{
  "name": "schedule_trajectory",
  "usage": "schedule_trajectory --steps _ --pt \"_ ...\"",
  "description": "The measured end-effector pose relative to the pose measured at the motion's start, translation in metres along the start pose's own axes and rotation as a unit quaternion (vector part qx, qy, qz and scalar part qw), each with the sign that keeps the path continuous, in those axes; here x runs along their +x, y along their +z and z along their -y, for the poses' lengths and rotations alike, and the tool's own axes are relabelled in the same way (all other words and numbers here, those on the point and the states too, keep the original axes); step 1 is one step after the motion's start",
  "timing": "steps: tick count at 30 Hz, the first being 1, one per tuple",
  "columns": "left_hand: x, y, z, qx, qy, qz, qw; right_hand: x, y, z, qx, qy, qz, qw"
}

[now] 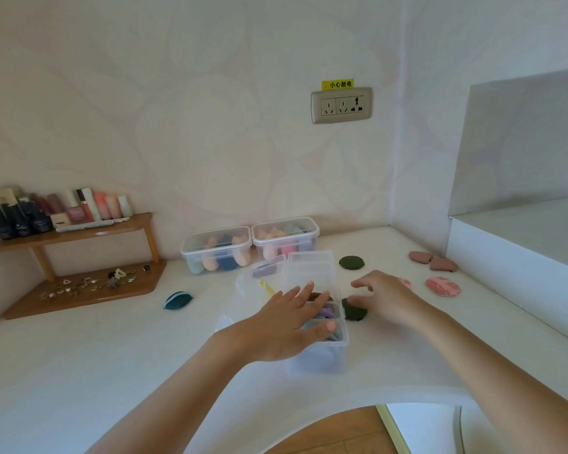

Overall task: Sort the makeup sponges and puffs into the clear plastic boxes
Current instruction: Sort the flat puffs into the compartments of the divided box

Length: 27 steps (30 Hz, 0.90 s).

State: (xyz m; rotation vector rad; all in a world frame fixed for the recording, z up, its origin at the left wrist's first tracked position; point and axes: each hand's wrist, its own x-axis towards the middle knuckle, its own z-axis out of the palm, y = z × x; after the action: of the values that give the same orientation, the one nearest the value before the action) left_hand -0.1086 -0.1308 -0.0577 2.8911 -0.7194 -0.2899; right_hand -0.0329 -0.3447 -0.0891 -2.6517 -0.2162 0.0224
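A person's 2 bare hands work over a white worktop (112, 355) seen from a head-worn camera. The left hand (289, 326) lies flat and spread across the near end of an open clear box (315, 322), its fingers (312, 298) wide over the lilac and blue puffs (328, 314) inside, holding nothing. The right hand (386, 299) reaches just beside the box, fingers loosely curled and touching a dark green puff (354, 311) that lies on the worktop against the box's right wall; whether they have closed on it cannot be told. To do this step well, the right hand probably should pinch the soft puff by its edge, lift it clear of the box rim, and drop it into a free compartment while the left hand steadies the light box so it does not slide. The left hand itself covers part of the opening and may need to shift aside. Still loose on the worktop are a second dark green puff (351, 263) farther back, 2 dusty pink puffs (433, 260) near the right wall, a marbled pink puff (443, 286), another pink one partly hidden behind the right hand, and a teal puff (177, 299) well apart to the left. 2 lidded clear boxes (250, 247) filled with sponges stand at the back wall. A wooden shelf (79, 283) at left carries cosmetics bottles and small hair clips, out of the way.
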Motion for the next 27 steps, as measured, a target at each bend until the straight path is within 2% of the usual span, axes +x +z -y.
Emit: schedule_trajectory --steps 3,7,9,12,14,17,21,23,27 --pt "-0.003 -0.001 -0.002 -0.01 -0.015 -0.003 1.0 -0.004 0.004 0.003 -0.009 -0.015 0.033 0.999" --pt "-0.008 -0.005 -0.007 -0.016 -0.031 -0.001 0.999 -0.009 -0.009 0.007 0.029 -0.001 -0.009 1.0" --pt "-0.011 -0.008 -0.008 -0.007 -0.029 0.002 1.0 -0.011 -0.02 0.011 0.056 -0.008 -0.052 0.997" --pt "-0.016 -0.01 -0.007 0.001 -0.022 0.01 1.0 -0.013 -0.033 0.022 0.12 -0.03 -0.158 0.98" --pt "-0.021 -0.012 -0.006 -0.001 -0.017 0.01 1.0 -0.013 -0.038 0.035 0.166 -0.064 -0.183 0.967" --pt "-0.03 -0.015 -0.006 -0.001 -0.018 0.017 1.0 -0.016 -0.034 0.061 0.171 -0.122 -0.134 0.968" --pt "-0.043 -0.017 -0.003 -0.011 -0.012 0.016 1.0 -0.018 -0.019 0.089 0.027 -0.177 -0.099 0.979" --pt "-0.046 -0.017 -0.003 -0.015 -0.01 0.011 1.0 -0.017 -0.013 0.096 -0.03 -0.188 -0.067 0.979" --pt "-0.047 -0.017 -0.006 -0.037 -0.025 -0.01 0.999 -0.016 -0.01 0.097 -0.043 -0.175 -0.006 0.984"
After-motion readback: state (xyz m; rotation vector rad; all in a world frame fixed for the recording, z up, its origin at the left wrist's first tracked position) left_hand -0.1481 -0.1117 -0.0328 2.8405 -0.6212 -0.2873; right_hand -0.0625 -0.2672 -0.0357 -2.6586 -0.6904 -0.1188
